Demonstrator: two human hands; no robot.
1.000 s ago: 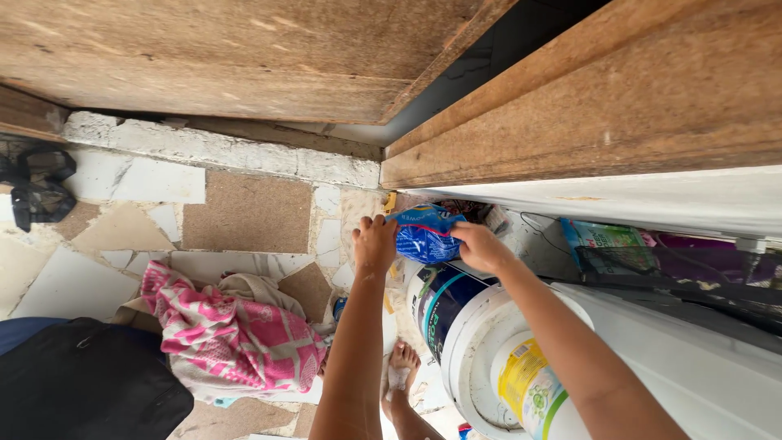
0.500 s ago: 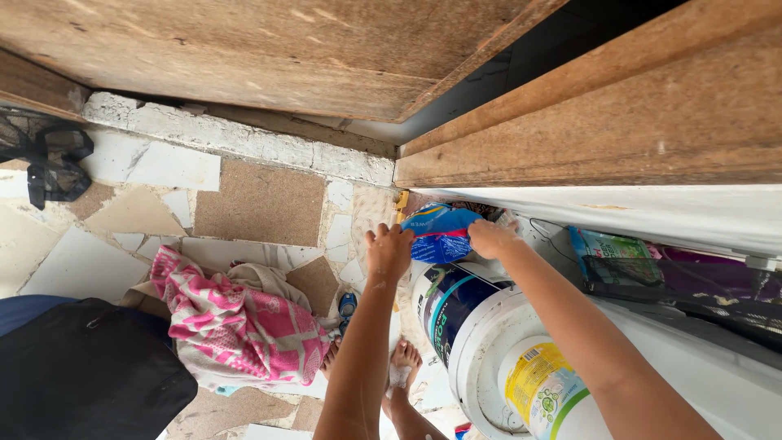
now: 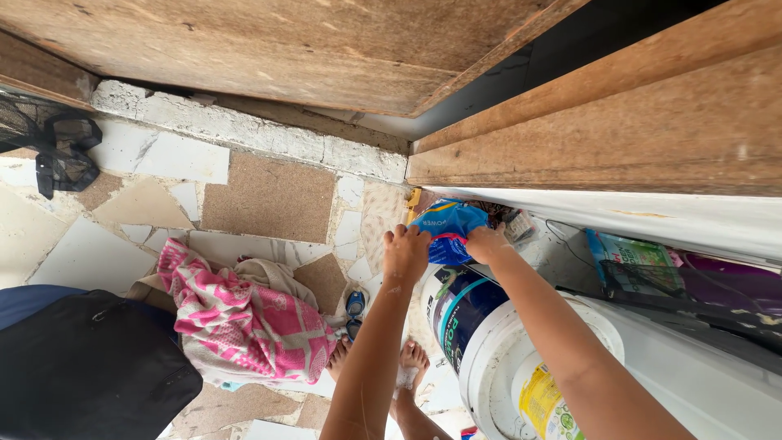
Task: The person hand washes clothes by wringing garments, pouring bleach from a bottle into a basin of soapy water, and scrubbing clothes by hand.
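Both hands are on the crinkly blue plastic bag [image 3: 450, 231], just right of centre in the frame. The left hand [image 3: 406, 254] pinches its left edge with curled fingers, and the right hand [image 3: 487, 243] has its fingers closed on the right side. The bag sits right above the big white plastic bucket with the dark blue label [image 3: 481, 326], which fills the lower middle. A smaller white tub with a yellow label [image 3: 544, 399] lies inside that bucket at the bottom edge.

It's pretty cramped here: wooden planks [image 3: 619, 122] run across the top, and a white ledge [image 3: 652, 220] boxes in the right side. A green printed packet [image 3: 631, 262] is tucked at the right, under that ledge. The open room is on the left, over the broken-tile floor [image 3: 163, 171], though a pink-and-white checked cloth [image 3: 244, 322] and a black bag [image 3: 90, 367] take up the lower left.
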